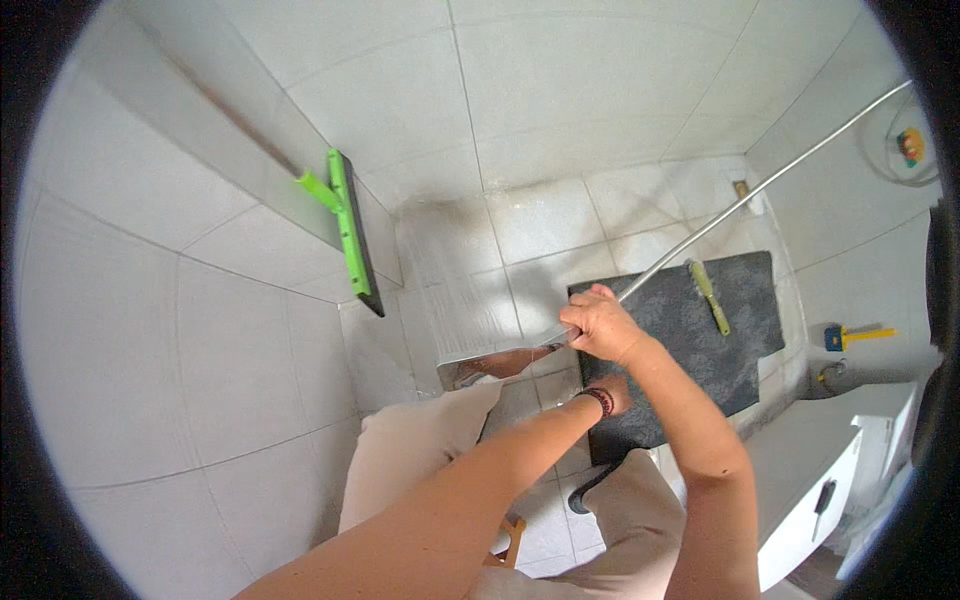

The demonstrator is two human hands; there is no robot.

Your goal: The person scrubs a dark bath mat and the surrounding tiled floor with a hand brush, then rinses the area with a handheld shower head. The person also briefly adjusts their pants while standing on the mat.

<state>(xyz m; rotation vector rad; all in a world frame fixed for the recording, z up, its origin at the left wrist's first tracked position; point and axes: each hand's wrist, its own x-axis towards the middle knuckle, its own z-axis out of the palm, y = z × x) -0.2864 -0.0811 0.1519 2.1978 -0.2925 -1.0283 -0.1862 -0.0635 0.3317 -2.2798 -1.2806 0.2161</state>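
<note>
My right hand (pixel 604 324) is wrapped around the handle of a chrome hand shower (pixel 499 367), whose flat, shiny head points left. Fine water streaks fan out from it over the floor tiles. From my fist a metal shower hose (pixel 750 196) runs taut to the upper right. My left hand (pixel 619 394), with a dark bead bracelet at the wrist, is below the right one, over the edge of a dark grey mat (pixel 675 375). Its fingers are hidden, so I cannot see whether it holds anything. A green-handled brush (pixel 709 298) lies on the mat.
A green floor squeegee (pixel 349 232) leans by the left wall. At right are a yellow-and-blue brush (pixel 859 337) by the wall, a white cabinet (pixel 810 465) and a colourful small object (pixel 911 146). Part of a yellowish-brown item (pixel 514 541) shows below my legs.
</note>
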